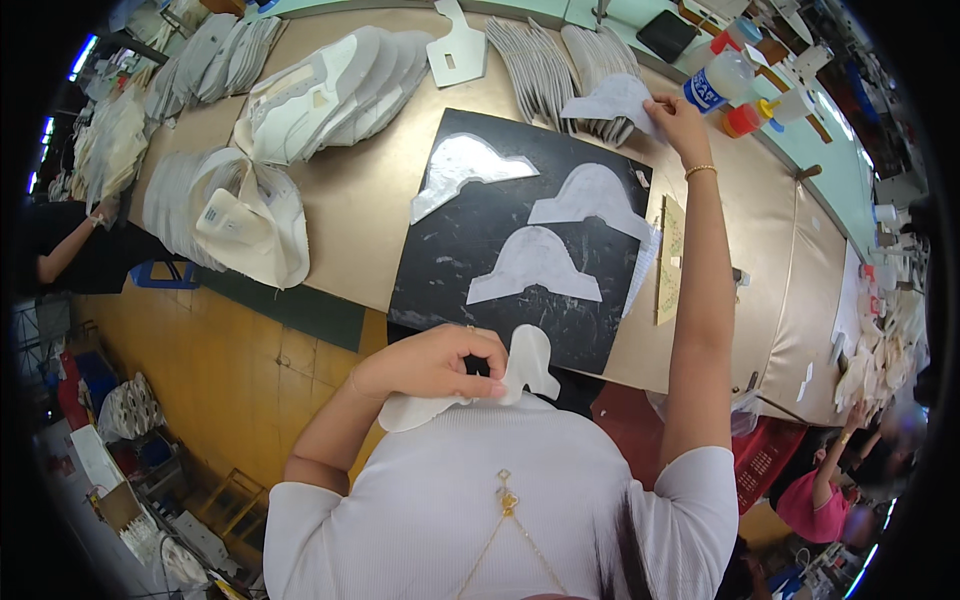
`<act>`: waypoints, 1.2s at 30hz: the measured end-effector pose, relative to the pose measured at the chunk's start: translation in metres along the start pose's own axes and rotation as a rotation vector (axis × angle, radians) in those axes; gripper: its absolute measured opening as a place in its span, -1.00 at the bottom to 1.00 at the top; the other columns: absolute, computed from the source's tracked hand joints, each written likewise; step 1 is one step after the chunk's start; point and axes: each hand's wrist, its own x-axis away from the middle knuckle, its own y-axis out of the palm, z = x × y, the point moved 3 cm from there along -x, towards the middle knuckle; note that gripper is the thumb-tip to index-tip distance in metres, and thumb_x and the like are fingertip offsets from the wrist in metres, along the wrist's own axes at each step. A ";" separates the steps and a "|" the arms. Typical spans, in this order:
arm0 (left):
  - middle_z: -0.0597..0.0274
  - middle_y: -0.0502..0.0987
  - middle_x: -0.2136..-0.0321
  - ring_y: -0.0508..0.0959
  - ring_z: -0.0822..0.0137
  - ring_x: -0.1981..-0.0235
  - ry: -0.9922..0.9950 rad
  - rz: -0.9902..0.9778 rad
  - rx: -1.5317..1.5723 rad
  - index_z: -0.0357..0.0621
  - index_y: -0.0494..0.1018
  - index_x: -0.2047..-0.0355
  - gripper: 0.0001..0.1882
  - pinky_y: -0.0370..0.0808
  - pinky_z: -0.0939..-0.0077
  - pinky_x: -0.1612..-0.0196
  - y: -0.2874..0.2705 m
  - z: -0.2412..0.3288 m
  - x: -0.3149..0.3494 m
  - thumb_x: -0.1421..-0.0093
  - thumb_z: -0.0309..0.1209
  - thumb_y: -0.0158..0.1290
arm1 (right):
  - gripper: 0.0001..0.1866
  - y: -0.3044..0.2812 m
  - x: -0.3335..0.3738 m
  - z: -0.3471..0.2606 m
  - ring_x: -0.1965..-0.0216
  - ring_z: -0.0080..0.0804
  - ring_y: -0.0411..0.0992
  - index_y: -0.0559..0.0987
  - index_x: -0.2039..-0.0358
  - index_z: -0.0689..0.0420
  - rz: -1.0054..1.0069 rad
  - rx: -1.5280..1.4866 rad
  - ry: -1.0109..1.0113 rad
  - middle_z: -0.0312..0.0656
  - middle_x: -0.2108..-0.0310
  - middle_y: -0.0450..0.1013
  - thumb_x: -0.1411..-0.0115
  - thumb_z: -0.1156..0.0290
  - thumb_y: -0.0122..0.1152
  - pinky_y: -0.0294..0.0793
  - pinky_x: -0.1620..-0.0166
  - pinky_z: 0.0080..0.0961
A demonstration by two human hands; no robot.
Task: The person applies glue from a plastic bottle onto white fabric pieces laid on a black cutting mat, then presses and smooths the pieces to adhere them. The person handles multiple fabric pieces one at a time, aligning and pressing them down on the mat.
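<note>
Close to my chest, my left hand (435, 362) pinches a curved white fabric cutout (530, 362) between thumb and fingers. My right hand (682, 128) reaches out to the far right and grips the edge of a light grey curved fabric piece (612, 100), which lies over the front of a stack of similar pieces (600, 52). Between my arms is a black board (440, 270). On it lie a shiny arched piece (468, 165) at the upper left and two matte grey arched pieces, one (590, 198) partly behind the other (535, 262).
Stacks of pale shoe-upper parts (335, 90) stand along the table's back and left. Beyond my right hand are a blue-labelled plastic bottle (718, 82) and a red-and-yellow container (742, 120). A yellowish flat plate (668, 262) lies beside the board. Other people work at both sides.
</note>
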 end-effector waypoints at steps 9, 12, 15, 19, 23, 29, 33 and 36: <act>0.35 0.48 0.28 0.41 0.69 0.50 -0.033 0.012 0.025 -0.22 0.43 0.46 -0.82 0.35 0.73 0.58 -0.020 -0.015 0.009 -0.14 -0.44 0.22 | -0.83 -0.075 0.144 -0.135 0.51 -0.47 0.44 0.57 0.27 0.20 0.225 0.039 -0.211 -0.14 0.43 0.52 -0.21 0.37 0.23 0.42 0.38 -0.53; 0.27 0.47 0.30 0.39 0.63 0.47 -0.007 -0.050 0.110 -0.24 0.40 0.50 -0.80 0.32 0.71 0.54 -0.019 -0.014 0.017 -0.11 -0.48 0.22 | -0.85 -0.086 0.214 -0.148 0.56 -0.53 0.34 0.56 0.27 0.20 0.032 0.063 -0.095 -0.21 0.53 0.42 -0.18 0.43 0.26 0.33 0.43 -0.60; 0.16 0.48 0.33 0.35 0.52 0.43 -0.072 -0.132 0.227 -0.26 0.37 0.58 -0.74 0.28 0.63 0.45 -0.031 -0.022 0.037 -0.09 -0.47 0.25 | -0.87 -0.073 0.271 -0.139 0.49 -0.63 0.31 0.52 0.34 0.22 -0.134 -0.379 0.065 -0.33 0.49 0.40 -0.09 0.55 0.27 0.30 0.41 -0.65; 0.18 0.45 0.40 0.33 0.49 0.44 0.061 -0.056 0.387 -0.26 0.33 0.62 -0.72 0.27 0.59 0.45 -0.056 -0.014 0.077 -0.12 -0.49 0.21 | -0.80 -0.008 0.324 -0.098 0.49 -0.69 0.28 0.50 0.30 0.20 -0.244 -0.624 0.351 -0.39 0.47 0.38 -0.11 0.46 0.35 0.27 0.42 -0.75; 0.24 0.44 0.41 0.33 0.55 0.49 0.133 0.015 0.309 -0.27 0.34 0.63 -0.72 0.26 0.64 0.49 -0.048 -0.009 0.075 -0.12 -0.49 0.21 | -0.79 0.041 0.342 -0.107 0.60 -0.57 0.26 0.51 0.32 0.28 -0.133 -0.148 0.175 -0.26 0.57 0.37 -0.17 0.43 0.32 0.28 0.50 -0.59; 0.34 0.41 0.37 0.30 0.69 0.66 0.131 -0.008 0.283 -0.25 0.31 0.60 -0.67 0.23 0.75 0.60 -0.014 -0.017 0.038 -0.13 -0.42 0.24 | -0.79 0.034 0.340 -0.114 0.50 -0.42 0.32 0.53 0.27 0.26 -0.094 0.051 0.288 -0.17 0.47 0.42 -0.13 0.45 0.33 0.34 0.38 -0.47; 0.41 0.38 0.47 0.29 0.70 0.60 0.125 -0.034 0.219 -0.23 0.31 0.57 -0.68 0.19 0.71 0.57 -0.001 -0.028 0.012 -0.13 -0.42 0.25 | -0.72 0.022 0.339 -0.113 0.15 -0.19 0.39 0.53 0.13 0.23 0.061 0.129 -0.042 -0.03 0.20 0.44 -0.19 0.36 0.26 0.33 0.00 -0.31; 0.44 0.37 0.53 0.29 0.71 0.54 0.074 -0.043 0.346 -0.21 0.31 0.60 -0.69 0.20 0.70 0.54 0.015 -0.049 -0.003 -0.10 -0.49 0.26 | -0.61 0.018 0.353 -0.092 0.00 -0.24 0.40 0.46 -0.06 0.29 -0.153 -0.705 0.203 -0.07 0.07 0.47 -0.30 0.31 0.14 0.32 -0.11 -0.33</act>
